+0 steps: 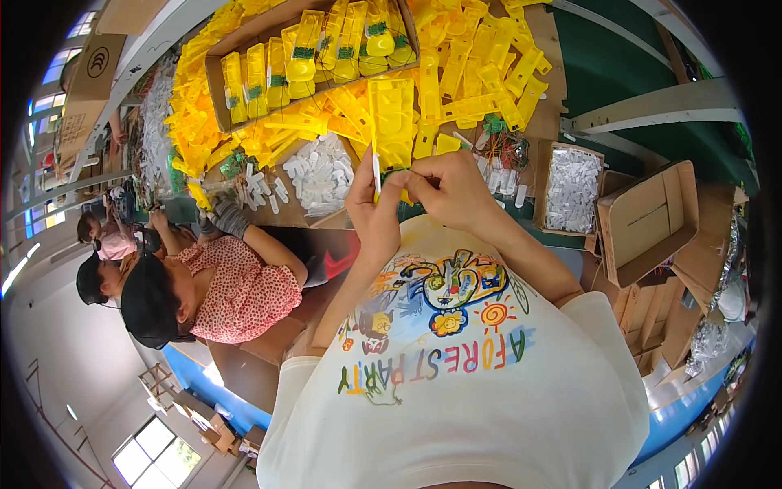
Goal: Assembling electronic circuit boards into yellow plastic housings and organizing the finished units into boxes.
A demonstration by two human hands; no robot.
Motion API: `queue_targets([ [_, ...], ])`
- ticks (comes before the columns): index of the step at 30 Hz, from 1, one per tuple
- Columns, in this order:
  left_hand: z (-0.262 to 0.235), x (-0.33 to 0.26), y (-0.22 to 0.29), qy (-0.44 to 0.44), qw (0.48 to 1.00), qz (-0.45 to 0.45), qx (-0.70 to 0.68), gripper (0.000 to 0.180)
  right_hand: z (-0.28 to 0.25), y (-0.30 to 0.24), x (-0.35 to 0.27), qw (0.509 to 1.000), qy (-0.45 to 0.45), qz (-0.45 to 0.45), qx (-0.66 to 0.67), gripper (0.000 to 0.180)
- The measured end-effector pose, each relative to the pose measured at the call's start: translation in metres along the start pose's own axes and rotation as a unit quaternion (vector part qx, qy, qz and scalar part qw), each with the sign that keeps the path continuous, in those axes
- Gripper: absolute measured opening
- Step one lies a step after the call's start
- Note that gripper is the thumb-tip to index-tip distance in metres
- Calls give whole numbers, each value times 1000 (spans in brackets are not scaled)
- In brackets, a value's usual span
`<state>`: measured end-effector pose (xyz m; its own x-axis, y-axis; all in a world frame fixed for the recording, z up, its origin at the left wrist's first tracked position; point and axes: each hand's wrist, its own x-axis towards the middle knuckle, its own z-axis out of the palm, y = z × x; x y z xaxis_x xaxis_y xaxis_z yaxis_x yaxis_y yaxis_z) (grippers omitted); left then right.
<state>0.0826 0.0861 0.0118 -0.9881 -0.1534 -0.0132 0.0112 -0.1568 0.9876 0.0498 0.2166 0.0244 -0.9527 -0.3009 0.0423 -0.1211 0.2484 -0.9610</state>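
Note:
My left hand [375, 212] is closed around the lower end of a yellow plastic shell [393, 114], which stands up from the fingers with its hollow side facing me. A bit of green circuit board [388, 174] shows low in the shell. At that same end my right hand [453, 189] is closed, its thumb and fingertips pinched together near the board; what lies between them is hidden. Beyond the shell is a cardboard tray [316, 85] of yellow shells with green boards. White plastic pieces [319, 175] are heaped left of my hands.
Loose yellow shells [456, 65] pile across the bench. Wired green boards [507, 151] lie right of my hands, beside a box of white pieces [573, 187]. An upended cardboard tray [649, 224] stands farther right. Close on my left a co-worker [236, 285] sits with gloved hands at the bench.

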Motion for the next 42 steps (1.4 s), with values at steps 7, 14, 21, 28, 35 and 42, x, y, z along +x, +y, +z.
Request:
queue_targets([
  [7, 3, 3, 9, -8, 965, -86, -247, 38, -7, -1, 3, 994, -26, -97, -36, 19],
  [14, -7, 4, 7, -42, 998, -31, -32, 35, -1, 12, 0, 988, -22, -140, 61, 17],
  [21, -32, 35, -65, -3, 986, -160, -37, 33, 23, 68, 29, 984, -139, 106, -23, 24],
  [28, -42, 26, -49, -36, 997, -65, 5, 33, -59, 44, 7, 858, -300, 147, 390, 55],
  [35, -45, 20, -26, -110, 983, -138, 57, 29, -71, 34, 20, 901, -211, 72, 371, 64],
  [42, -32, 11, -18, -58, 983, -171, 48, 26, -64, 34, 31, 907, -218, 88, 350, 41],
])
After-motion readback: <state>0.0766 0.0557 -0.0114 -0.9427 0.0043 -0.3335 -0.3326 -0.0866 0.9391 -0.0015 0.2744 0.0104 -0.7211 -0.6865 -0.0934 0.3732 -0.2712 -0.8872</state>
